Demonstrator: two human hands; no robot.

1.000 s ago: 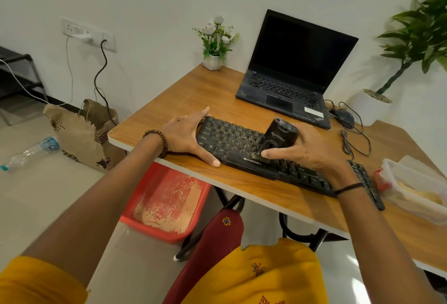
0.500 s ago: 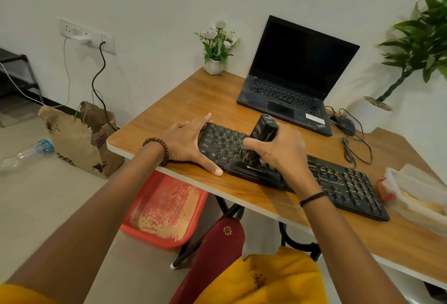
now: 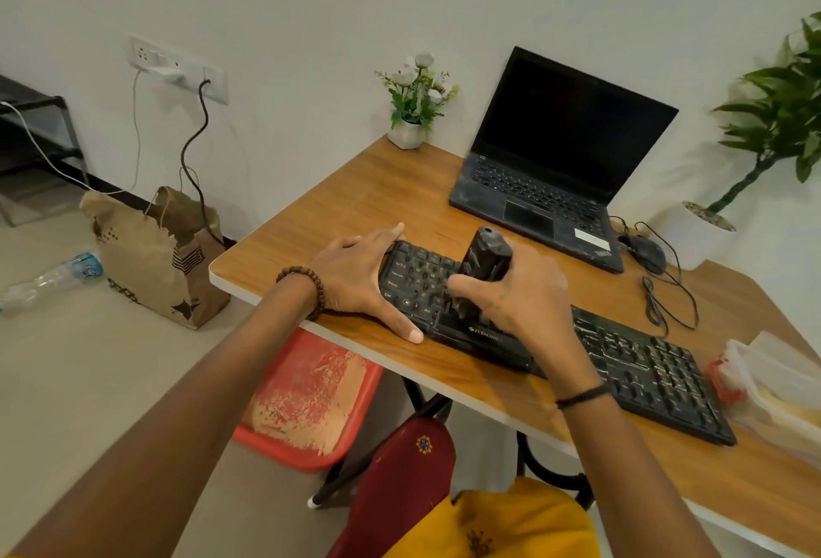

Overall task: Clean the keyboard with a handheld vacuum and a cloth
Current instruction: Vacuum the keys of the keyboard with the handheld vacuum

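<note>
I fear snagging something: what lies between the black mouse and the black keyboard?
The head view shows a looped black cable on the wooden desk between the black mouse and black keyboard.

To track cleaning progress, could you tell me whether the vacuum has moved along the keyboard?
Yes. The vacuum has slid left along the keyboard, toward the left hand.

- black full-size plastic keyboard (image 3: 644, 366): flat, lying diagonally along the near edge of the tabletop (image 3: 355, 202)
- black cylindrical handheld vacuum (image 3: 482, 255): near upright, lower end on the keyboard's left-centre keys
</note>
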